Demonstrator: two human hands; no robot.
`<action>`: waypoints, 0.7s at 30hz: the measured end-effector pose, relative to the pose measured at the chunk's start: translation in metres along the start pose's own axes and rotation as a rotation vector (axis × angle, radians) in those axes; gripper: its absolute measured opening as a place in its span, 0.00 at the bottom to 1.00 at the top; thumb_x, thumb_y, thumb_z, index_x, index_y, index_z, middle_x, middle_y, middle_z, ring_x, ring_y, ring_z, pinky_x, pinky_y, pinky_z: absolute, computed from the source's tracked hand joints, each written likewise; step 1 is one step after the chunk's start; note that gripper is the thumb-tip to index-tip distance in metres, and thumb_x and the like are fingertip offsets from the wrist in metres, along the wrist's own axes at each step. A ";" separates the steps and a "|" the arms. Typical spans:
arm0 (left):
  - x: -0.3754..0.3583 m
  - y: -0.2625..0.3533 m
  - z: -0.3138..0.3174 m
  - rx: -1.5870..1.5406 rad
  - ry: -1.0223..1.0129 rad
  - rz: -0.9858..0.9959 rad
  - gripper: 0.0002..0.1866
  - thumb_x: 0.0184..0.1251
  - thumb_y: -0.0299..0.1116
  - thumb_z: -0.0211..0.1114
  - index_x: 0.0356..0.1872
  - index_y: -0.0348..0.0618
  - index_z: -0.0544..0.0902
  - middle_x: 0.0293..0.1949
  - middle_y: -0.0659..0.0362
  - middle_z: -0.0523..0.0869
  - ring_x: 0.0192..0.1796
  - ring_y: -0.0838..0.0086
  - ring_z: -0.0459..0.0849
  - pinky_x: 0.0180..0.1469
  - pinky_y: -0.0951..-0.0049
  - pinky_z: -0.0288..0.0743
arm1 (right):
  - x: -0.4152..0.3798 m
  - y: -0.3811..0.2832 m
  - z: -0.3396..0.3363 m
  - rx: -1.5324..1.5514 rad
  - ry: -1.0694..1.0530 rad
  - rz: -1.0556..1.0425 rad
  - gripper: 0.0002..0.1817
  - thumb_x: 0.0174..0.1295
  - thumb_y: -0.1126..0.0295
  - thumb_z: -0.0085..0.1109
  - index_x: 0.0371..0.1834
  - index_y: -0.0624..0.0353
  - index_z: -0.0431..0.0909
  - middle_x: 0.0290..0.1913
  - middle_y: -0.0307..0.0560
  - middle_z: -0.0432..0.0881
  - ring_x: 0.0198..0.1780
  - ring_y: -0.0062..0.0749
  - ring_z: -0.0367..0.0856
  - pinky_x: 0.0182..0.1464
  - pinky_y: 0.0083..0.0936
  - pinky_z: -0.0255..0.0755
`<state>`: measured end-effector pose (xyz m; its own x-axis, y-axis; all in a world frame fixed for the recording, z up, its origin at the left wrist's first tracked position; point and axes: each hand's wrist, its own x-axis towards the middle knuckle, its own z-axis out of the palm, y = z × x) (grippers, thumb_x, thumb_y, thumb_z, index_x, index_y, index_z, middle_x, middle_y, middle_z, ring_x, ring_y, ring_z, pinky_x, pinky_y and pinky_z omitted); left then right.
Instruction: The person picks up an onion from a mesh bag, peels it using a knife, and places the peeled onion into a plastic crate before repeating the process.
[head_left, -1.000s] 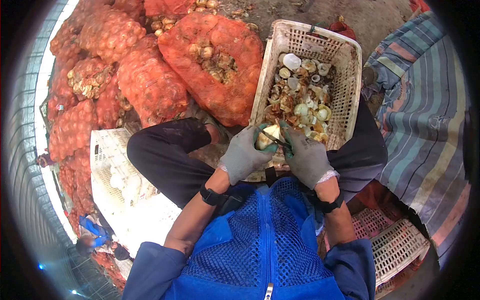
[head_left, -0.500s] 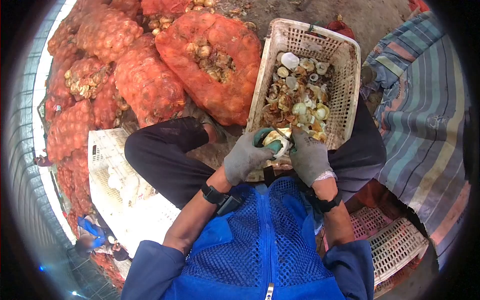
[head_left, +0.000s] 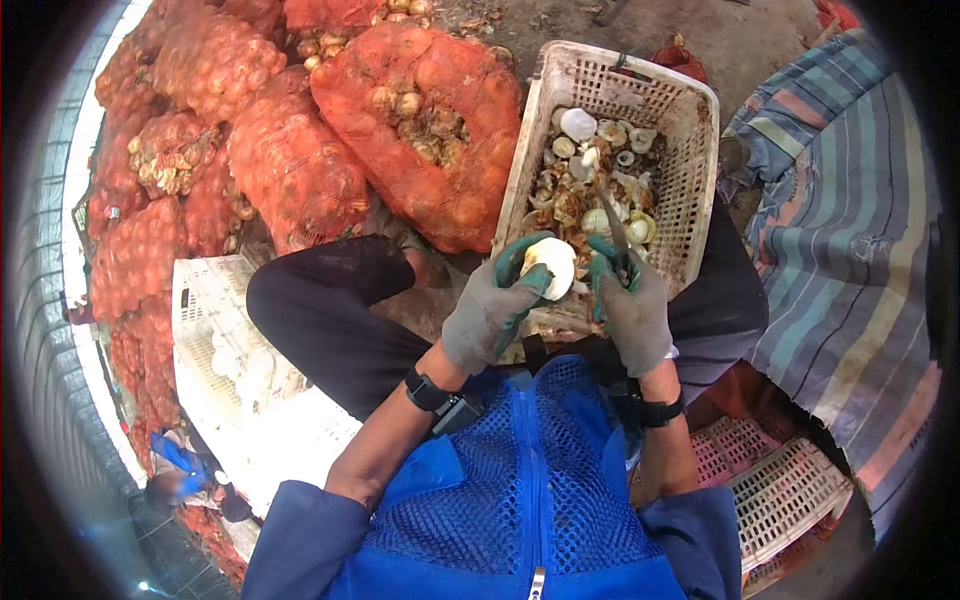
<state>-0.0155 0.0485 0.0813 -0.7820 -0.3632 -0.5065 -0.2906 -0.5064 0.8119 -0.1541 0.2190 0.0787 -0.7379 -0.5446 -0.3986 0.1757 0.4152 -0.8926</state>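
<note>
My left hand (head_left: 497, 303), in a grey and green glove, is closed around a pale peeled onion (head_left: 552, 266). To the right of it, my gloved right hand (head_left: 632, 305) grips a knife (head_left: 614, 226), its narrow blade pointing up and away from me. Knife and onion are apart. Both hands are over the near end of a white plastic crate (head_left: 708, 170) between my legs. Inside lie onion peelings (head_left: 573, 205), brown skins and pale cut pieces. The knife's handle is mostly hidden in my fingers.
Red mesh sacks of onions (head_left: 420, 130) are piled at the left and front. A bright white crate (head_left: 215, 300) with pale onions stands left of my leg. Striped cloth (head_left: 850, 260) drapes at the right, near another crate (head_left: 790, 500). A person (head_left: 190, 475) is at the far lower left.
My right hand has moved away from the onion, and the knife blade now points forward. The onion is turned, showing a smooth pale side. A white piece appears over the peelings.
</note>
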 end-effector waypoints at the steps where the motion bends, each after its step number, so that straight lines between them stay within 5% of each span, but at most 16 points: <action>1: 0.000 -0.001 0.003 -0.056 0.003 0.020 0.27 0.85 0.35 0.70 0.78 0.32 0.83 0.62 0.58 0.93 0.61 0.77 0.89 0.68 0.70 0.83 | -0.004 -0.002 0.002 0.037 -0.017 0.009 0.22 0.75 0.66 0.72 0.68 0.63 0.90 0.49 0.57 0.97 0.52 0.37 0.96 0.60 0.35 0.86; 12: -0.001 -0.026 -0.003 -0.030 -0.030 -0.121 0.24 0.93 0.38 0.67 0.76 0.32 0.83 0.62 0.58 0.93 0.57 0.74 0.93 0.61 0.69 0.91 | -0.006 0.030 0.011 -0.185 -0.014 -0.185 0.23 0.73 0.67 0.75 0.64 0.75 0.88 0.48 0.62 0.95 0.49 0.41 0.95 0.57 0.36 0.87; 18: -0.003 -0.035 -0.005 0.060 -0.151 -0.005 0.24 0.92 0.40 0.67 0.76 0.33 0.83 0.61 0.58 0.93 0.58 0.77 0.92 0.61 0.71 0.90 | 0.004 0.032 0.010 0.002 -0.001 0.048 0.18 0.73 0.67 0.73 0.55 0.75 0.90 0.39 0.59 0.94 0.42 0.35 0.92 0.50 0.36 0.86; 20: 0.000 -0.046 -0.016 0.180 -0.230 0.158 0.25 0.91 0.40 0.68 0.76 0.33 0.84 0.60 0.58 0.93 0.59 0.78 0.91 0.62 0.72 0.88 | 0.004 0.046 0.019 0.064 0.061 0.043 0.18 0.73 0.66 0.74 0.54 0.73 0.90 0.39 0.60 0.94 0.41 0.41 0.94 0.48 0.39 0.86; 21: 0.000 -0.040 -0.011 0.145 -0.165 0.042 0.25 0.90 0.39 0.68 0.76 0.33 0.83 0.61 0.58 0.93 0.60 0.78 0.90 0.63 0.72 0.87 | 0.005 0.050 0.022 0.095 0.094 0.036 0.17 0.73 0.66 0.74 0.53 0.72 0.90 0.39 0.61 0.95 0.41 0.44 0.95 0.48 0.40 0.86</action>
<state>0.0024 0.0602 0.0451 -0.8714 -0.2424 -0.4266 -0.3227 -0.3718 0.8704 -0.1341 0.2208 0.0275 -0.7870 -0.4581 -0.4133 0.2610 0.3598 -0.8958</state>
